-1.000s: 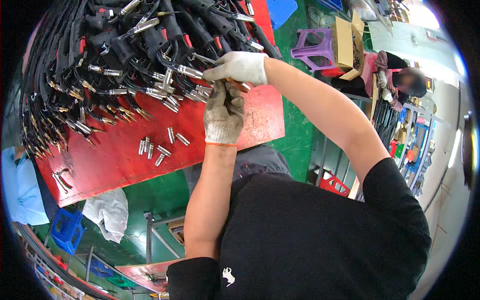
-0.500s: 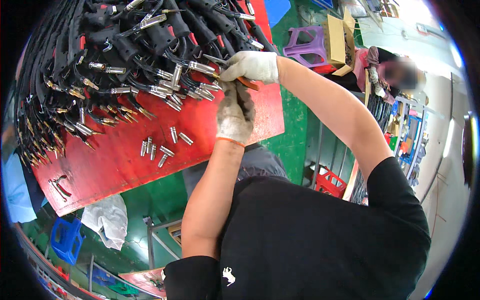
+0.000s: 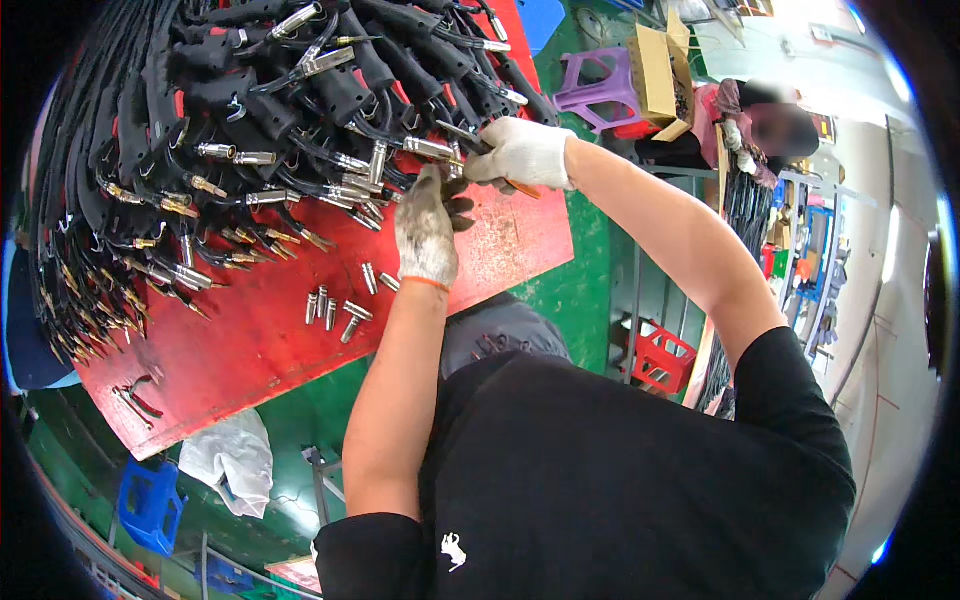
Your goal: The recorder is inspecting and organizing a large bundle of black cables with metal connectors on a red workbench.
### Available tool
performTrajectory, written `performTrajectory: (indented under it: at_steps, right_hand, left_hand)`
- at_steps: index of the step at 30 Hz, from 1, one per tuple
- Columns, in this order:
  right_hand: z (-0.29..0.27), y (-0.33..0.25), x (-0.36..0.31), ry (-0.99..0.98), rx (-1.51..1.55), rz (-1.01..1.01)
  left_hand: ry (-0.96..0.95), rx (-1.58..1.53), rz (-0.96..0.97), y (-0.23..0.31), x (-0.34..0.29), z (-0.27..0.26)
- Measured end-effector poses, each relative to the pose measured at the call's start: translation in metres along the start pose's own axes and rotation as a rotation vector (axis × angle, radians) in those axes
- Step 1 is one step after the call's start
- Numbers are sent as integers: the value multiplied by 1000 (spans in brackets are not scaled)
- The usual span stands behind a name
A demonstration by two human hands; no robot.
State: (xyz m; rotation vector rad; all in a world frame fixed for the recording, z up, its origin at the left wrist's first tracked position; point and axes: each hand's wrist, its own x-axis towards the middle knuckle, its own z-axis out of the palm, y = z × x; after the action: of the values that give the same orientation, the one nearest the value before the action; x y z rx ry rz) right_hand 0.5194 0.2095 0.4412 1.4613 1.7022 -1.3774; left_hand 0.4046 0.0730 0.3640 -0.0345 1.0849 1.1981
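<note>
My right hand [image 3: 520,155], in a white glove, closes around a tool with an orange handle [image 3: 524,188] and a narrow grey metal tip [image 3: 457,131], which looks like pliers. The tip points left over the cable ends. My left hand [image 3: 428,235], in a soiled white glove, is just below and to the left. Its fingers curl at the lower end of a shiny metal fitting [image 3: 455,160], and the grip is partly hidden. Black cable handles [image 3: 340,100] with metal ends lie in a heap beyond both hands. Several loose metal sleeves [image 3: 352,315] lie on the red tabletop [image 3: 250,345].
Small dark-handled pliers [image 3: 138,398] lie at the table's left corner. A purple stool [image 3: 600,90] and an open cardboard box [image 3: 655,75] stand at the far right. Another person's gloved hands [image 3: 740,145] show beyond. A blue stool [image 3: 150,505] and white bag [image 3: 230,460] are below left.
My view has shifted slightly. My left hand has drawn away to the left from the right hand, its fingers further apart. The right hand still holds the orange-handled tool.
</note>
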Motion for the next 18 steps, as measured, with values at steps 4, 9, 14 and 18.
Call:
performTrajectory:
  at_steps: [4,9,14,18]
  right_hand:
    - [12,-23,-1,190,-408,-67]
    - [29,-16,-3,378,-563,-36]
    - [56,9,-1,733,-693,-263]
    - [65,16,-3,876,-674,-291]
  left_hand:
    - [-120,343,560,-15,32,-17]
    - [30,-67,-24,-15,36,6]
    - [-100,208,271,-34,29,6]
    - [-144,476,294,-22,33,6]
